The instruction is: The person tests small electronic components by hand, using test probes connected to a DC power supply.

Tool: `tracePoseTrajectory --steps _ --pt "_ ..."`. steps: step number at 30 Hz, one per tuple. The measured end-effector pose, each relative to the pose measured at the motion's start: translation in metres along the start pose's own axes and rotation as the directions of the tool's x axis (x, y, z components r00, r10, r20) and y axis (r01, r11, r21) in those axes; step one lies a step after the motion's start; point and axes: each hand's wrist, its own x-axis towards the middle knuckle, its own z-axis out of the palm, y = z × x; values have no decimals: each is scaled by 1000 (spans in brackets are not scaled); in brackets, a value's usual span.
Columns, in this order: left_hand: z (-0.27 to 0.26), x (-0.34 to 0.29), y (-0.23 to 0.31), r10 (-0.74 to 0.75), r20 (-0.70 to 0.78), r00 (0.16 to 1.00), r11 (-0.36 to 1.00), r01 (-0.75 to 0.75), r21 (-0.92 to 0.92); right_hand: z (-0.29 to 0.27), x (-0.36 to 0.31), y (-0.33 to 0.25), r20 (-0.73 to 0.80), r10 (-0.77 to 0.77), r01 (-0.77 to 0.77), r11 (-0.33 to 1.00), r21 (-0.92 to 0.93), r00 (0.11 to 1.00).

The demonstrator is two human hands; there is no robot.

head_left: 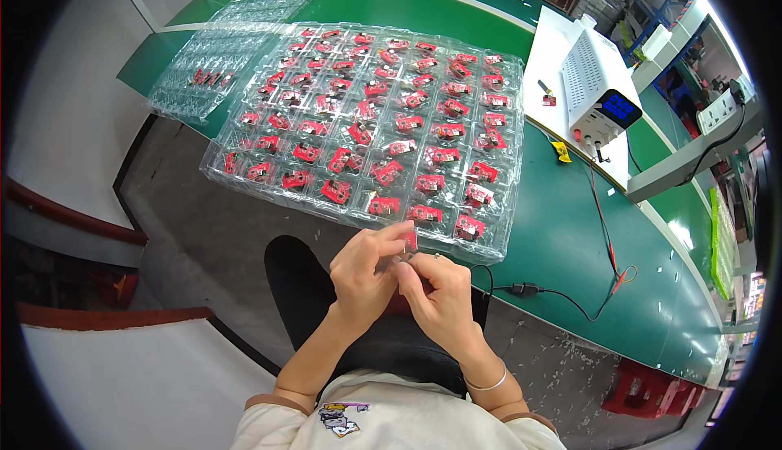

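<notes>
Just off the front edge of a clear plastic tray (497,246), my two hands meet over my lap. My left hand (358,269) is closed, its thumb and fingers pinching a small red circuit board (410,240) that stands up between the hands. My right hand (442,289) is closed against it, fingertips pressed together low by the board; what they grip is too small or hidden. The tray's pockets hold many similar red boards (384,206) with small parts and wires on them.
A second clear tray (269,12) lies at the far left, with a few dark and red pieces inside. On a white panel at the right stands a bench power supply (586,75), a small red board (549,101) beside it. Leads with red clips (617,277) and a black connector (524,289) cross the green table (554,230).
</notes>
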Motion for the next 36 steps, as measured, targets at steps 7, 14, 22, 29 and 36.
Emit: tracePoseTrajectory --steps 7,14,22,29,36 --pt "1 -4 0 -26 -16 1000 1000 26 14 -4 -2 -1 8 26 -25 1000 -6 1000" --pt "4 -4 0 -6 -35 999 1000 7 22 -4 -3 0 -11 69 -68 997 30 998" --pt "7 -4 1 56 -79 995 996 -50 75 -2 -4 -1 -41 113 -109 990 93 993" --pt "11 -5 4 75 -105 992 992 -63 113 0 -6 5 -100 119 -115 992 47 988" --pt "17 -9 8 40 -83 996 992 -30 125 2 -5 13 -145 71 -79 996 -50 987"
